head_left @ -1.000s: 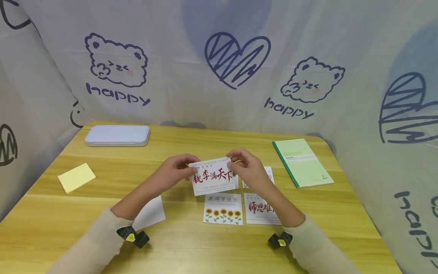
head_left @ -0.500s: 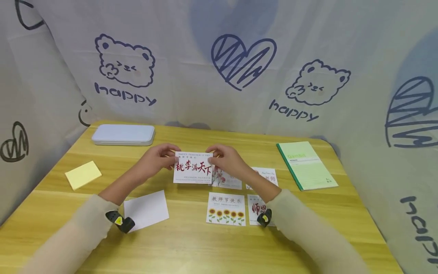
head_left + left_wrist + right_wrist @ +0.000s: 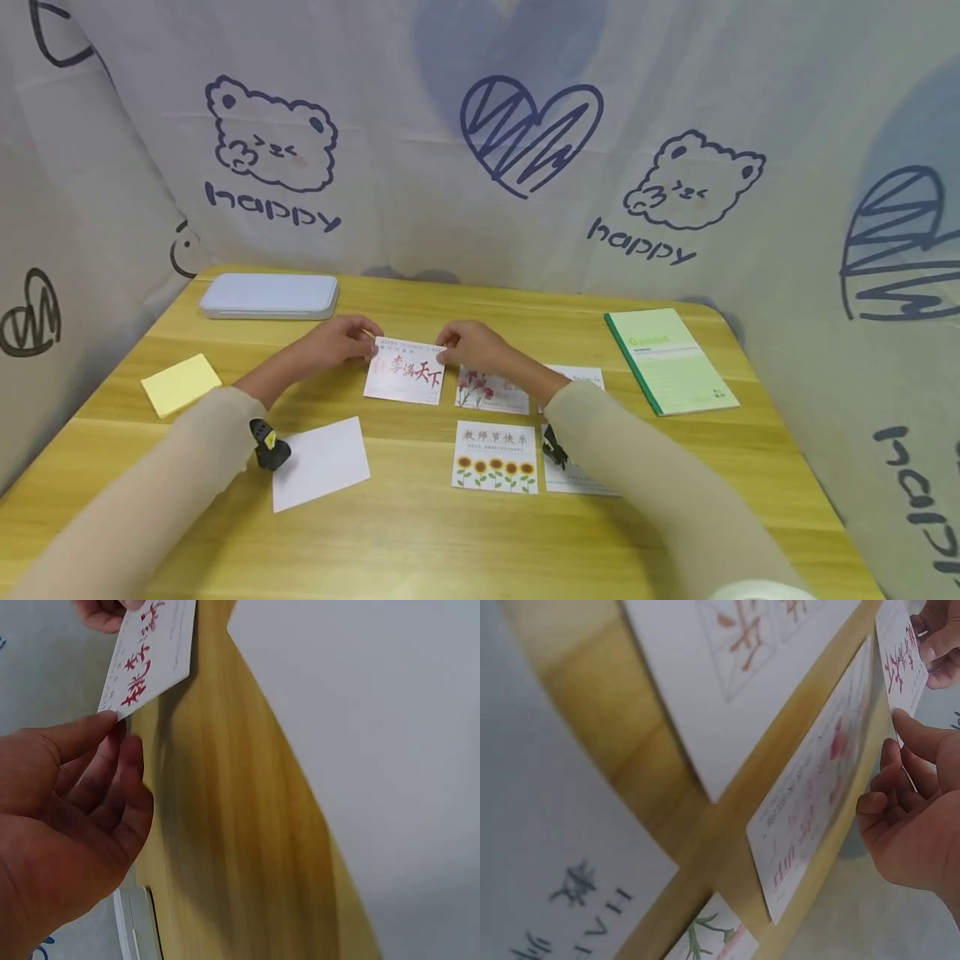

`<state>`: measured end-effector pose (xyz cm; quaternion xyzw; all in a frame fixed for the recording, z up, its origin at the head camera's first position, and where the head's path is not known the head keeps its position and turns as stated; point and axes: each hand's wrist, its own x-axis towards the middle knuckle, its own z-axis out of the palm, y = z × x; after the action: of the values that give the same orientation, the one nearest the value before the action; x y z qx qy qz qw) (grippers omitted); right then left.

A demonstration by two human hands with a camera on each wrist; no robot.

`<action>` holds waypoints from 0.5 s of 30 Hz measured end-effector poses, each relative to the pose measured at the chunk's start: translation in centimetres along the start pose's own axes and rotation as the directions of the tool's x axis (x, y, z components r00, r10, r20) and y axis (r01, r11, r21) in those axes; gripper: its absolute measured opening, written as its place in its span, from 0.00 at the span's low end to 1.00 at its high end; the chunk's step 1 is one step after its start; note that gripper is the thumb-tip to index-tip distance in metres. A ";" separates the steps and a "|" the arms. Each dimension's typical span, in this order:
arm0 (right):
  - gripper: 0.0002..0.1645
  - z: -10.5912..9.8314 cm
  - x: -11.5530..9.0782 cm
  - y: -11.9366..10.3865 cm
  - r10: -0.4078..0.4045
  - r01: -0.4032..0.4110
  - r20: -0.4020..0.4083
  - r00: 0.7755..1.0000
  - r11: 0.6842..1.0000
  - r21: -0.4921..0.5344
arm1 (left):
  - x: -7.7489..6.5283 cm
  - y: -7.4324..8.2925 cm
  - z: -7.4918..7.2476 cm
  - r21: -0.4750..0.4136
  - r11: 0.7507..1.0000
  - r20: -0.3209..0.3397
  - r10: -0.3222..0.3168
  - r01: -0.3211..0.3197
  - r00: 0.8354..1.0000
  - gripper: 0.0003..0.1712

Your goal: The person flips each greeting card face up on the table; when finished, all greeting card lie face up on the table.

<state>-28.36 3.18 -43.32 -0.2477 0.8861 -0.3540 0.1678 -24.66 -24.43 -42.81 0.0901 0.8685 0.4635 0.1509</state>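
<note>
My left hand (image 3: pixel 339 343) and right hand (image 3: pixel 483 348) pinch the two upper corners of a white greeting card (image 3: pixel 405 372) with red Chinese lettering. In the left wrist view the left thumb and fingers grip a corner of this card (image 3: pixel 154 652), its edge raised over the table. The right wrist view has the right thumb on the opposite corner. Just right of it lies a card with pink flowers (image 3: pixel 491 392), partly under the right hand. Below that is a sunflower card (image 3: pixel 495 457). Two more cards, one at upper right (image 3: pixel 581 375) and one at lower right (image 3: pixel 581 481), are partly hidden by the right arm.
A blank white card (image 3: pixel 322 464) lies near the left forearm. Yellow sticky notes (image 3: pixel 182 385) are at the left, a pale pencil case (image 3: pixel 270 296) at the back left. A green notebook (image 3: pixel 671 362) lies at the right. A printed curtain (image 3: pixel 405 167) hangs behind the table.
Both hands have carried the red-lettered card leftward and lowered it toward the table, left of the flower card. The blank card at left has come out from behind the left arm.
</note>
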 end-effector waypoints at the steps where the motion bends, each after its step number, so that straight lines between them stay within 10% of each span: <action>1: 0.09 0.1 0.2 0.1 0.008 -0.008 -0.001 1.000 1.000 -0.018 | 0.2 -0.2 -0.1 0.030 1.000 -0.001 0.003 -0.003 1.000 0.16; 15: 0.13 1.0 1.2 0.7 0.006 -0.009 -0.016 1.000 0.968 -0.251 | 1.4 -0.7 0.6 0.269 0.962 -0.045 0.049 -0.035 0.998 0.13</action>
<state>-29.13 2.40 -44.64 -0.2609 0.9259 -0.2404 0.1299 -25.75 -23.93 -43.97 0.1161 0.9247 0.3470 0.1050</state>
